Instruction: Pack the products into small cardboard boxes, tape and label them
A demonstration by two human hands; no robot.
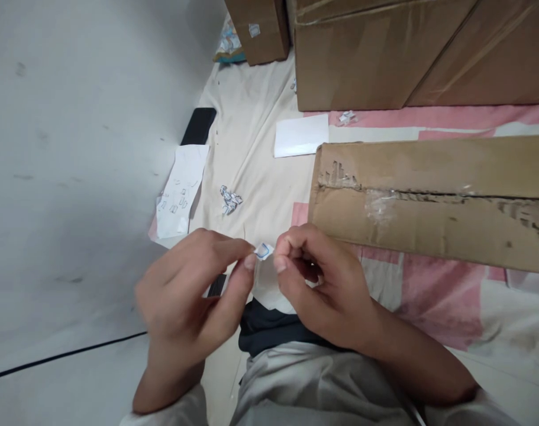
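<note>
My left hand [191, 299] and my right hand [322, 290] meet in front of me, both pinching a tiny white paper scrap [263, 251] with a blue outline on it between thumb and forefinger tips. The scrap is held just above the cream and pink bedsheet [429, 290]. A flat brown cardboard piece [429, 195] with torn tape lies just behind my right hand.
A white sheet with small printed shapes [180, 192] lies at the wall's foot on the left. A crumpled paper bit [230, 199], a blank white card [301, 135] and a dark flat object [199, 125] lie farther back. Large cardboard boxes [384, 53] stand behind.
</note>
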